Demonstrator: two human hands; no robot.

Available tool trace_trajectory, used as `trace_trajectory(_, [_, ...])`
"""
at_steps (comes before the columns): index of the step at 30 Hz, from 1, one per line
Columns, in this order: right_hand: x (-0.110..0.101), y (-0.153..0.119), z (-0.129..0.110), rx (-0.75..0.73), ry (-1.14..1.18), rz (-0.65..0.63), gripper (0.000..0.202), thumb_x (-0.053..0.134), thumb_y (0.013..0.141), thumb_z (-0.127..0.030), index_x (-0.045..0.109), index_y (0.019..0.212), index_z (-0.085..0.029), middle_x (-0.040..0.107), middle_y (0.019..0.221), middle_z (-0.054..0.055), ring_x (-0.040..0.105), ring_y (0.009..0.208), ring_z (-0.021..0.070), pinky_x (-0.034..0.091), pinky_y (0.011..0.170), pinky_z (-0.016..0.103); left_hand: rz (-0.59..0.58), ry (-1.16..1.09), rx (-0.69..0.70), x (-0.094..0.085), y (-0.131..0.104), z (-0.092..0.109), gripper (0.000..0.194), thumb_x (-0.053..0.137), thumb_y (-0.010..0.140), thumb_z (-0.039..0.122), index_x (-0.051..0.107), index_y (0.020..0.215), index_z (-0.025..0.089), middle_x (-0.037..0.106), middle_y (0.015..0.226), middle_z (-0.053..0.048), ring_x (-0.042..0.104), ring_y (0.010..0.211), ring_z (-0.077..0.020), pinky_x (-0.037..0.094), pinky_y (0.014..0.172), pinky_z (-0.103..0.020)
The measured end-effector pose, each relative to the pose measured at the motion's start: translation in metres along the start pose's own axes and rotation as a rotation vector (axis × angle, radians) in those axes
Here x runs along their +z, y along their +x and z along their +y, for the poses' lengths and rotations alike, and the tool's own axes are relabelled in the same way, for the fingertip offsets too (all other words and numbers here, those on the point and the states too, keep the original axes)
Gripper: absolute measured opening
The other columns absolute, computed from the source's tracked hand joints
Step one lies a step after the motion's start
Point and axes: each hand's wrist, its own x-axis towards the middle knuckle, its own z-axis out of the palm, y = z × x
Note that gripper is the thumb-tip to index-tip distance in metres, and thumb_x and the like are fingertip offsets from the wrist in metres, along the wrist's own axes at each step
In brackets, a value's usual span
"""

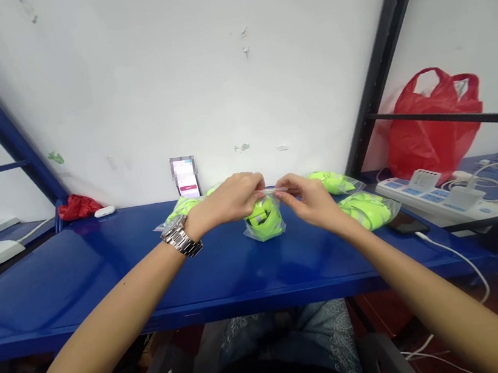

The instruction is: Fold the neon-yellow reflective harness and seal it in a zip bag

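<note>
The small clear bag [263,220] holds something neon yellow-green with a dark patch on it, folded or rolled inside the plastic; I cannot tell more of what it is. The bag sits near the middle of the frame, its bottom resting on or just above the blue shelf [104,273], its top edge stretched flat between my two hands.

My left hand [231,198] pinches the left end of that top edge, fingers curled and closed on the plastic, knuckles up. My right hand [309,198] pinches the right end, thumb and forefinger closed on the strip, the other fingers loosely bent behind. The fingertips of both hands nearly meet above the bag, so the bag hangs just below and between them.

Both forearms come in from the lower corners of the frame and converge toward the centre. A metal watch [181,237] sits on my left wrist.

Around the hands lie more bags of the same bright green: one [181,209] behind my left hand, and two to the right of centre, one [333,181] further back and one [368,210] just beside my right wrist. A red plastic bag [429,126] stands at the right, above a white power strip [434,196]. A small phone [186,177] leans against the wall behind.
</note>
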Motion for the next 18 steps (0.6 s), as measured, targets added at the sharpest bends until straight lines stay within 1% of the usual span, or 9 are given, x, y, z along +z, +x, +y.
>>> trace_trajectory(3, [0.0026,-0.0002,-0.0023,-0.018,-0.034,0.008,0.016,0.055,0.092,-0.034,0.062,0.092,-0.019,0.069,0.079,0.003,0.064,0.070,0.0164,0.048,0.065,0.028,-0.014,-0.036,0.024,-0.0048,-0.0034,0.0037,0.016,0.044,0.095,0.025,0.057,0.091,0.016,0.065,0.086,-0.006,0.056,0.075,-0.0155,0.039,0.068,-0.029])
trace_trajectory(7, [0.0008,0.0002,-0.0056,-0.038,-0.112,0.003,0.016,0.053,0.094,-0.033,0.062,0.092,-0.020,0.068,0.074,0.002,0.062,0.065,0.0153,0.046,0.063,0.027,0.014,-0.066,0.039,-0.0051,-0.0029,0.0044,0.017,0.045,0.095,0.024,0.058,0.088,0.016,0.064,0.083,-0.005,0.055,0.073,-0.0144,0.040,0.069,-0.029])
trace_trajectory(10, [-0.0013,0.0013,-0.0058,-0.083,-0.176,-0.002,0.015,0.052,0.094,-0.031,0.062,0.094,-0.021,0.069,0.076,0.002,0.061,0.063,0.0152,0.045,0.062,0.027,0.012,-0.058,0.049,-0.0038,0.0003,0.0028,0.018,0.044,0.095,0.024,0.059,0.090,0.016,0.065,0.084,-0.006,0.055,0.073,-0.0145,0.040,0.068,-0.029])
trace_trajectory(14, [-0.0027,0.0043,-0.0026,-0.144,-0.286,-0.029,0.013,0.051,0.094,-0.027,0.062,0.098,-0.021,0.069,0.083,0.004,0.061,0.067,0.0161,0.042,0.063,0.027,-0.031,-0.006,0.075,-0.0013,0.0026,0.0001,0.022,0.040,0.098,0.024,0.059,0.093,0.014,0.064,0.087,-0.008,0.055,0.076,-0.0158,0.041,0.070,-0.030])
trace_trajectory(18, [-0.0056,0.0093,-0.0014,-0.182,-0.409,-0.070,0.012,0.050,0.094,-0.026,0.060,0.092,-0.020,0.066,0.086,0.006,0.058,0.073,0.0182,0.038,0.064,0.029,-0.054,0.053,0.082,0.0002,0.0010,-0.0009,0.022,0.038,0.098,0.020,0.058,0.094,0.013,0.062,0.090,-0.010,0.054,0.080,-0.0173,0.041,0.072,-0.031])
